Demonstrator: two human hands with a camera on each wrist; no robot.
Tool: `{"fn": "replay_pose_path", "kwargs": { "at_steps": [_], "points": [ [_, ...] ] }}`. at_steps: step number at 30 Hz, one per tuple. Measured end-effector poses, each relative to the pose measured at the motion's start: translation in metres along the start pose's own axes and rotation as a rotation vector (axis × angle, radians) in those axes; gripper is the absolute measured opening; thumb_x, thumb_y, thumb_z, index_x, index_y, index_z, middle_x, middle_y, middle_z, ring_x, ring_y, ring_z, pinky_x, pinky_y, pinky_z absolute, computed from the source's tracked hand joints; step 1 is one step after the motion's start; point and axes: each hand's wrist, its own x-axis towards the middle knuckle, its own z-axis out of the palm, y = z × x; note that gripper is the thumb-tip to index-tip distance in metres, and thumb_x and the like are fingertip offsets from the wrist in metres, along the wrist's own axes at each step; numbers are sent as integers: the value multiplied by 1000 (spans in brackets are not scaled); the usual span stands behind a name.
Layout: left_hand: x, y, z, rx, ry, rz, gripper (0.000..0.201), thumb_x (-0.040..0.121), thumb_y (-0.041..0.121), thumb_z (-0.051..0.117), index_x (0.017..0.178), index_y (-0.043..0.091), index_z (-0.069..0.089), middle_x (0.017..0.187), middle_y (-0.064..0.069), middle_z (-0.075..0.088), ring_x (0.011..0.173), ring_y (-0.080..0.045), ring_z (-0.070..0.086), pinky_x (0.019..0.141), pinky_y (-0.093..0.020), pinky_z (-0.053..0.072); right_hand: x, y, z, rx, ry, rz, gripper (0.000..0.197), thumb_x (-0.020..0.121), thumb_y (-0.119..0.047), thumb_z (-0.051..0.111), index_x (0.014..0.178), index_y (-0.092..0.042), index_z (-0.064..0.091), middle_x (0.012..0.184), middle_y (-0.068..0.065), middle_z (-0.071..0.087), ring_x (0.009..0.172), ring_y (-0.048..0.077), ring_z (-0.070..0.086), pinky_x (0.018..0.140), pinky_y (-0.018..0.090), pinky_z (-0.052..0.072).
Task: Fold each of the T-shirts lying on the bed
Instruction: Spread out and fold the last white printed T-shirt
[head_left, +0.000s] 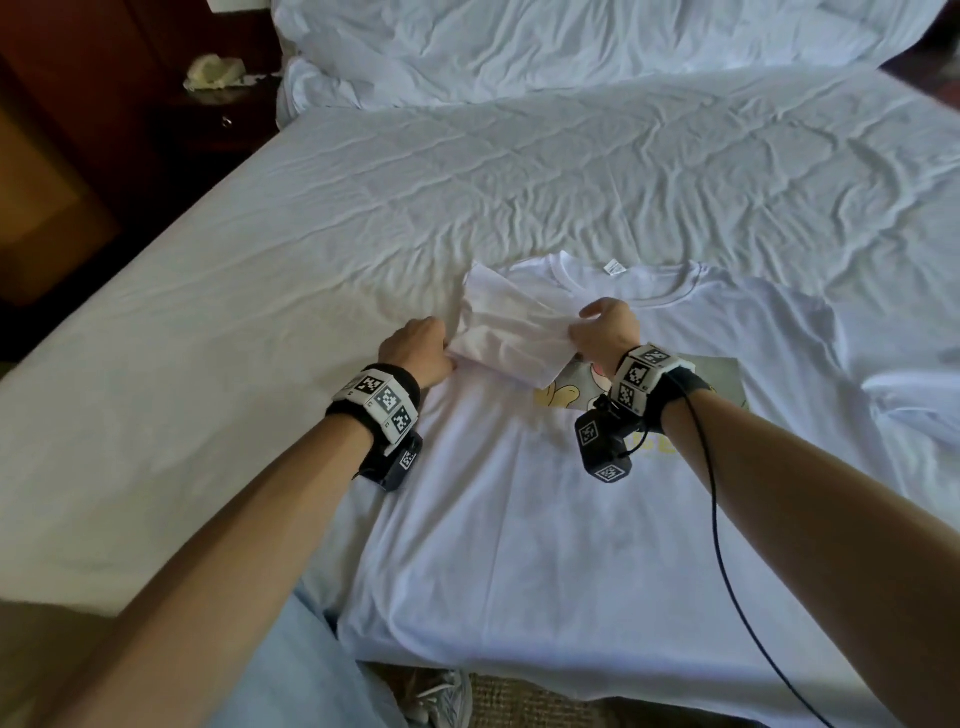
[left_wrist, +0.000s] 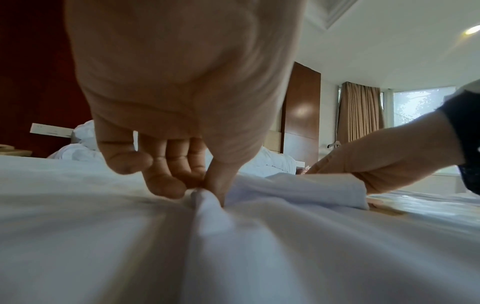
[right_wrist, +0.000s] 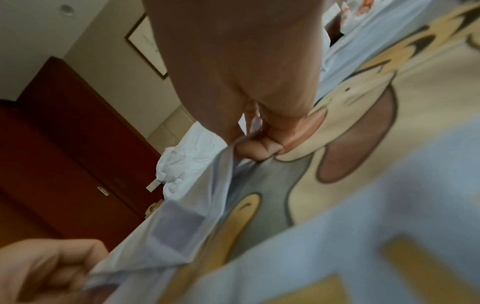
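Note:
A white T-shirt (head_left: 519, 519) with a cartoon print (head_left: 561, 392) lies face up on the bed, collar away from me. Its left sleeve (head_left: 511, 332) is folded inward over the chest. My left hand (head_left: 421, 348) pinches the fold at the shirt's left edge; in the left wrist view, thumb and fingers (left_wrist: 200, 185) nip a ridge of white cloth (left_wrist: 207, 205). My right hand (head_left: 605, 327) grips the sleeve's hem above the print; the right wrist view shows the curled fingers (right_wrist: 257, 148) holding thin cloth (right_wrist: 197, 205) over the cartoon print (right_wrist: 337, 144).
The white bed sheet (head_left: 467, 182) stretches wide beyond the shirt, with a rumpled duvet (head_left: 571, 41) at the head. A dark nightstand (head_left: 208, 104) with a crumpled item stands at the left. More white cloth (head_left: 914, 395) lies at the right edge. My shoe (head_left: 441, 696) shows below.

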Motion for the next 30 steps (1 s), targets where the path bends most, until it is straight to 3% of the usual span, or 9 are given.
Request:
{"fn": "replay_pose_path", "kwargs": {
  "at_steps": [5,8,11,13,16,19,22,26,30],
  "points": [
    [-5,2,3,29,23,38,21,91,15,61,109,10,51,113,-12,60,101,-35,60,75,-39,45,-6,6,-16,-106,-77,-136,53,87,-14,69,138,-15,53,112,6,62,87,22,64,77,39,61],
    [-6,8,3,194,10,235,52,84,-2,57,133,16,52,129,-6,53,118,-31,52,88,-43,48,-12,10,-33,-240,-90,-219,64,90,-25,71,148,-17,46,137,12,56,117,29,61,92,34,50],
    [-9,17,2,414,-133,304,63,87,1,53,147,20,47,147,-2,47,127,-31,51,106,-48,43,-24,14,-61,-264,-77,-223,64,93,-30,68,151,-17,43,144,12,54,130,30,54,104,37,46],
    [-13,30,0,495,-193,237,67,90,6,51,155,17,35,163,-5,31,142,-33,38,116,-49,34,-33,18,-87,-231,-73,-210,64,94,-30,67,152,-17,43,141,11,57,126,29,58,102,38,48],
    [-29,67,-6,570,-181,222,80,94,10,52,163,15,11,172,-4,3,157,-30,8,124,-44,17,-46,30,-137,-220,2,-241,60,98,-27,64,152,-13,43,137,3,58,119,20,59,94,23,42],
    [-52,124,-8,457,-171,418,79,95,24,58,161,25,15,168,0,22,152,-26,23,119,-45,27,-58,51,-192,-276,81,-268,57,99,-25,62,151,-12,43,152,10,49,140,26,46,110,30,35],
    [-70,189,-4,269,-283,543,59,94,32,58,149,28,38,141,7,52,123,-22,51,104,-44,46,-57,86,-241,-313,123,-200,59,98,-27,63,151,-12,42,150,16,49,137,34,47,112,42,39],
    [-70,262,18,246,-360,564,62,94,52,57,148,26,41,143,1,58,127,-26,56,106,-45,44,-54,143,-293,-397,180,-25,66,96,-37,63,153,-16,35,150,19,44,136,42,43,111,57,38],
    [-63,319,41,177,-372,529,71,99,53,53,158,21,29,142,-4,56,125,-24,55,98,-38,46,-48,172,-337,-345,255,158,66,94,-42,62,148,-15,36,152,19,35,137,45,38,112,57,36]
  ]
}}
